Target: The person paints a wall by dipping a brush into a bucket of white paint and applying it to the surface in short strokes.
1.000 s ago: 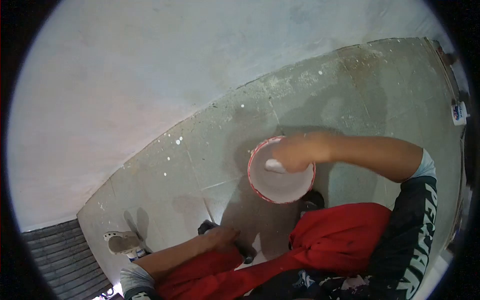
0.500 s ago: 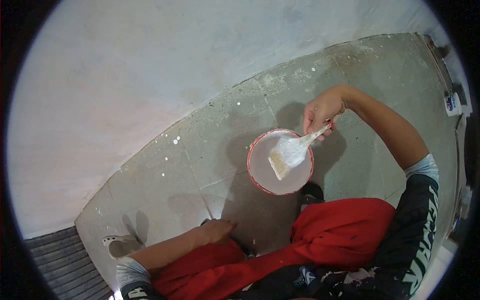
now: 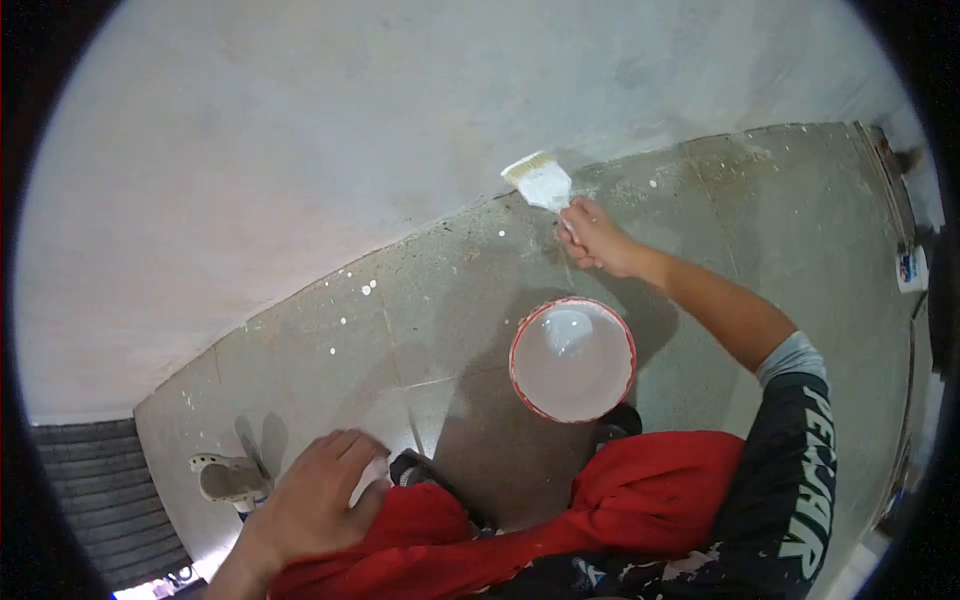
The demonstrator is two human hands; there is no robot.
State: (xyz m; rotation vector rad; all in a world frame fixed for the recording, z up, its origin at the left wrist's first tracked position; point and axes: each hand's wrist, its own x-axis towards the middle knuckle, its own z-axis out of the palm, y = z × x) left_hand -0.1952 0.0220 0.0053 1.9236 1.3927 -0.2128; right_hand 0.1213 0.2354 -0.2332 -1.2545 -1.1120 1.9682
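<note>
My right hand (image 3: 598, 240) is closed round the handle of a wide paintbrush (image 3: 543, 184). The brush is coated in white, and its pale bristles point up and left, at the foot of the wall (image 3: 330, 130). Behind that hand, nearer my body, a red-rimmed bucket (image 3: 572, 395) of whitish liquid stands on the floor. My left hand (image 3: 325, 490) is above my left knee, fingers stretched and thumb apart, with no held object visible.
White drops dot the grey tiled floor (image 3: 450, 300). At the left lie a beige clog (image 3: 228, 478) and a dark ribbed surface (image 3: 100, 500). A small white container (image 3: 911, 270) stands at the far right. My feet are just behind the bucket.
My right hand has carried the paintbrush from over the bucket to the base of the wall, turning its bristles upward. My left hand has risen and moved left, its fingers now showing.
</note>
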